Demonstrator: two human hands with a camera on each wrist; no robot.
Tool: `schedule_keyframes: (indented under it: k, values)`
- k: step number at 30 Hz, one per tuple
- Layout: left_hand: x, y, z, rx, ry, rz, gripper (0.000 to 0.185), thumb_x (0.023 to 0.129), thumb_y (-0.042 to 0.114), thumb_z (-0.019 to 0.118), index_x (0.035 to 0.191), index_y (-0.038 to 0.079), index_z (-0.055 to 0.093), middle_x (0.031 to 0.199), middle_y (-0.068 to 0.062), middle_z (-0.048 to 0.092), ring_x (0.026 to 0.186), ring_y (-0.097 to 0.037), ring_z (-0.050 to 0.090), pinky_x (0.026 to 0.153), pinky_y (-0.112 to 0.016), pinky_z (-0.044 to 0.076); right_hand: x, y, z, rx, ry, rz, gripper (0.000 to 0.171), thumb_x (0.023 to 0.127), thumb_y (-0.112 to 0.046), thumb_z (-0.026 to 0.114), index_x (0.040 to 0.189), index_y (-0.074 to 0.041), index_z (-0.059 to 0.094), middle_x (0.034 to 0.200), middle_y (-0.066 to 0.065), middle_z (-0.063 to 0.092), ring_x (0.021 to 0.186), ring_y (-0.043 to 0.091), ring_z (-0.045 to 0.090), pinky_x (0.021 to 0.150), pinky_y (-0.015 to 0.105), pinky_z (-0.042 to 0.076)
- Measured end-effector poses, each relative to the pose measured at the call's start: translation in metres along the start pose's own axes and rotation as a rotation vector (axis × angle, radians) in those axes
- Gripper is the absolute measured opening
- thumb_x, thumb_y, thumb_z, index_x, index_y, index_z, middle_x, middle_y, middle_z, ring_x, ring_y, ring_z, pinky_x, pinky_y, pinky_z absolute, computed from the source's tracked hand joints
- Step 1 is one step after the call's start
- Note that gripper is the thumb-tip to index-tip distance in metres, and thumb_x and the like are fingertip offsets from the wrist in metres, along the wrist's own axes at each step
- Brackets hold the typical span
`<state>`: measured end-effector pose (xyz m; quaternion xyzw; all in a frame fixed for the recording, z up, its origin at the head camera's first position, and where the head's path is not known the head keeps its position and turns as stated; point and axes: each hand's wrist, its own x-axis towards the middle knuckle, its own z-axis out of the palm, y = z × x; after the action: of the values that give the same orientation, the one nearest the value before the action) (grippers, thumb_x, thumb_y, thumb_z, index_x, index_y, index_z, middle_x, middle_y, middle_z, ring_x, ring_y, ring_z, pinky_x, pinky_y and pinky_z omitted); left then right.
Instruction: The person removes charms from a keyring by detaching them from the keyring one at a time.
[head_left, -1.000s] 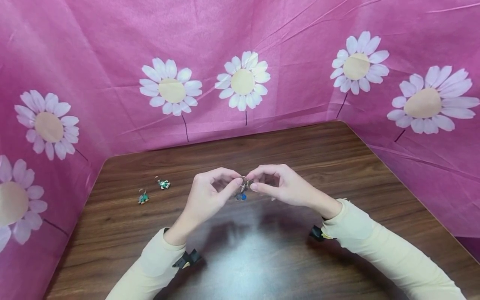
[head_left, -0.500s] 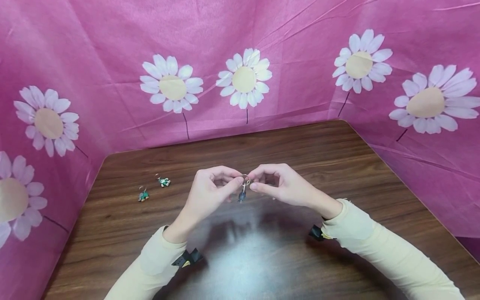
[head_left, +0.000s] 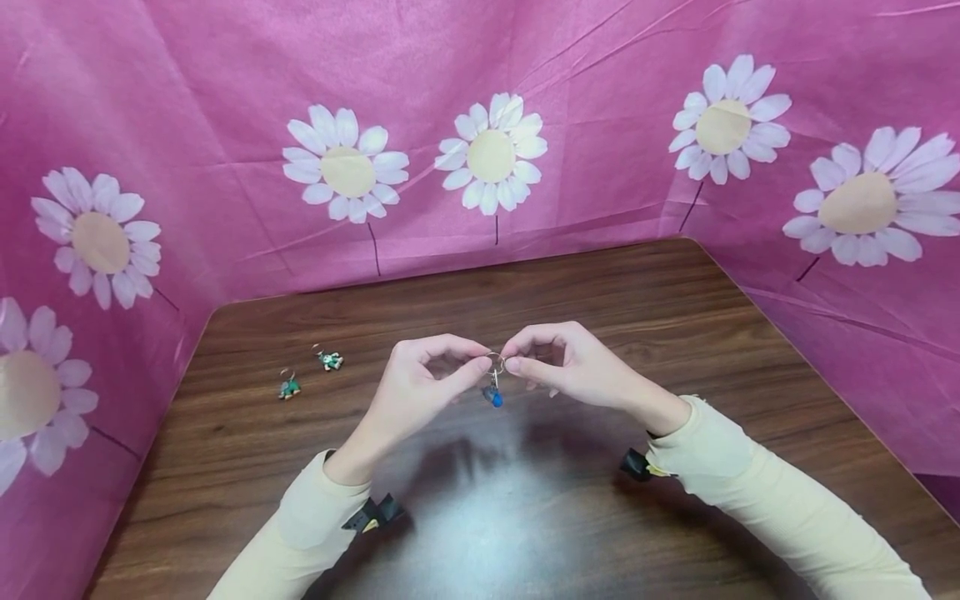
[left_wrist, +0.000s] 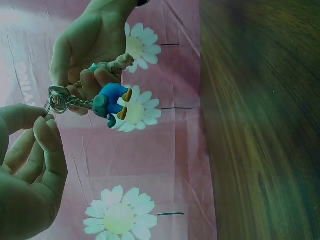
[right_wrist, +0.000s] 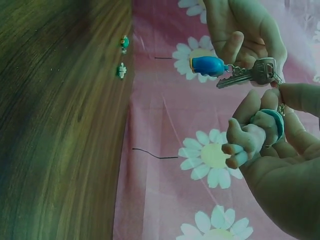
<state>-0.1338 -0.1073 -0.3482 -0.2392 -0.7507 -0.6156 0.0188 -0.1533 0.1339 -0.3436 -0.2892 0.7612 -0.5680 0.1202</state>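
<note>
Above the table, my left hand [head_left: 427,383] pinches a metal key ring [head_left: 493,363] between thumb and index finger. My right hand [head_left: 581,364] pinches the other side of it, fingertips close to the left ones. From the ring hang a silver key [right_wrist: 252,75] and, on a short chain, a blue elephant figure [left_wrist: 111,96] with yellow feet. A second keychain figure [right_wrist: 255,135], pale with a teal cap, hangs on its chain against my right hand's fingers; the head view does not show it clearly. Fingertips partly cover the ring.
Two green-and-white figure keychains lie on the left of the wooden table [head_left: 637,308], a nearer one [head_left: 288,387] and a farther one [head_left: 330,360]. A pink cloth [head_left: 600,192] with daisies stands around the back and sides. Black cameras sit under both cuffs.
The hanging blue figure has swung and turned, its blue side facing the head camera again. Both hands keep pinching the ring and have shifted slightly right.
</note>
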Motion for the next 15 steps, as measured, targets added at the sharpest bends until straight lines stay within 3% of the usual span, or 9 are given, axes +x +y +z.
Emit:
schedule_keyframes:
  k: [12,15]
  values:
    - [-0.0001,-0.0008,0.0001,-0.026,-0.024,-0.001,0.011,0.094,0.020,0.075,0.102,0.013,0.078,0.083,-0.006,0.076,0.062,-0.020,0.067,0.050,-0.037,0.056,-0.0004,-0.0010,0.0002,0.074,-0.036,-0.017,0.010,0.097,-0.009,0.069,0.106,-0.007,0.072,0.079,0.017,0.063,0.060,0.019,0.055,0.046,0.032,0.050]
    - [-0.0001,-0.0039,-0.0009,-0.059,-0.029,0.021,0.013,0.096,0.017,0.073,0.107,0.010,0.076,0.091,-0.007,0.076,0.063,-0.020,0.068,0.051,-0.039,0.058,-0.0007,-0.0006,-0.0003,0.083,-0.013,-0.013,0.007,0.098,-0.009,0.069,0.104,-0.007,0.072,0.078,0.013,0.063,0.059,0.018,0.054,0.043,0.033,0.049]
